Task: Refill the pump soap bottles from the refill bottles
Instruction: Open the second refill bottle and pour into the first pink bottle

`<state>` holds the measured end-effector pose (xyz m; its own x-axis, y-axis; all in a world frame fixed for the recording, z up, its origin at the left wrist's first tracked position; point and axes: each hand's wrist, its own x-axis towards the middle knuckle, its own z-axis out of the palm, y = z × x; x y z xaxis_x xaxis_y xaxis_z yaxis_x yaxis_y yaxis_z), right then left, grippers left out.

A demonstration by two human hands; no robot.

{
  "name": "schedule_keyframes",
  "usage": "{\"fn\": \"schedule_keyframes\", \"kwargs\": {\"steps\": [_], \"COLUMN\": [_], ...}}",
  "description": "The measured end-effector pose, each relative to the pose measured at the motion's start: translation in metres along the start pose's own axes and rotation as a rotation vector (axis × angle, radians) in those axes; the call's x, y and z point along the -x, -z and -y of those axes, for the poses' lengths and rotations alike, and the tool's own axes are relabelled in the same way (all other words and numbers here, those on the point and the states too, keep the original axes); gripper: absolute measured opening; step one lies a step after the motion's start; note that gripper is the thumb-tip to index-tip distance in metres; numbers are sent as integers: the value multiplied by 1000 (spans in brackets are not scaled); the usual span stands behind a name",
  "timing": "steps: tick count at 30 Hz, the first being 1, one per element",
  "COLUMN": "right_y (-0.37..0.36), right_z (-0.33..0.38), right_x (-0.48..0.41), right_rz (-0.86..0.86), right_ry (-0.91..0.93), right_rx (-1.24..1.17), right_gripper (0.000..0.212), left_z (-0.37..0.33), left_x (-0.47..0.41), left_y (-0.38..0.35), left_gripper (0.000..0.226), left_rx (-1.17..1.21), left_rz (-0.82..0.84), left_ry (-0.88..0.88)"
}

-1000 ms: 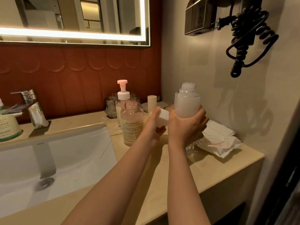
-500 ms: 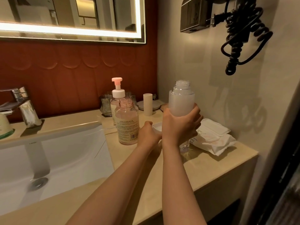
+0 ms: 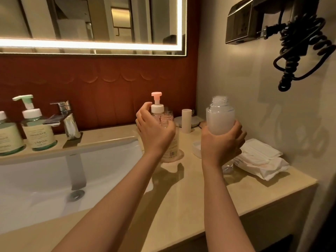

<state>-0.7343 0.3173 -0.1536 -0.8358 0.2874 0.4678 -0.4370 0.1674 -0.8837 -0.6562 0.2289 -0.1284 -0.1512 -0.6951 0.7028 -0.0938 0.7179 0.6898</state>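
My right hand (image 3: 222,145) grips a frosted white refill bottle (image 3: 220,119) upright above the counter, its threaded neck uncapped. Its white cap (image 3: 196,149) lies on the counter just left of that hand. My left hand (image 3: 154,132) is raised with fingers spread, right in front of a clear pinkish bottle (image 3: 168,122) with an open neck; it holds nothing that I can see. Behind it stands a pump bottle with a pink pump head (image 3: 157,104). The hand hides most of both bottles.
Two green pump bottles (image 3: 37,130) stand left of the chrome faucet (image 3: 64,116), above the white sink basin (image 3: 45,179). A pack of wipes (image 3: 260,158) lies at the counter's right end, a small white cylinder (image 3: 186,120) near the back wall. A coiled black cord (image 3: 300,44) hangs overhead.
My left hand set the white cap down on the counter and rose toward the clear pinkish bottle. The right hand kept the frosted bottle upright.
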Motion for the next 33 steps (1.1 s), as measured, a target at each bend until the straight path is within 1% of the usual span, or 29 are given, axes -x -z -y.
{"fn": "schedule_keyframes", "kwargs": {"steps": [2,3,4,6,8,10,12,14,16,21,24,31,33], "right_y": [-1,-1,-2,-3,-3,-4,-6,-7,-9,-10,-9,-3,-1], "right_z": [1,1,2,1,2,2,3,3,4,6,5,-3,-4], "right_x": [2,3,3,4,5,7,9,11,13,16,14,-2,-5], "right_rz": [0,4,8,18,31,42,57,73,95,159,131,82,96], "right_ry": [22,31,43,59,79,108,137,165,212,353,418,498,532], "right_rx": [3,5,8,15,17,18,22,31,51,132,162,233,258], "right_gripper": [67,67,68,68,68,67,68,69,69,71,68,66,68], "left_z": [17,23,29,34,36,37,38,40,42,42,41,51,53], "left_x": [2,4,5,7,9,9,10,14,16,21,26,24,22], "left_y": [-1,-2,-4,-8,-12,-12,-10,-6,1,13,10,13,15], "left_gripper": [94,104,110,115,110,98,85,78,79,87,85,83,83], "left_rx": [-46,-41,-22,44,106,126,115,97,82,71,103,150,163], "left_rz": [178,255,317,407,445,445,444,458,457,378,374,459,485], "left_ry": [114,171,228,326,385,404,375,315,254,112,133,153,174]}}
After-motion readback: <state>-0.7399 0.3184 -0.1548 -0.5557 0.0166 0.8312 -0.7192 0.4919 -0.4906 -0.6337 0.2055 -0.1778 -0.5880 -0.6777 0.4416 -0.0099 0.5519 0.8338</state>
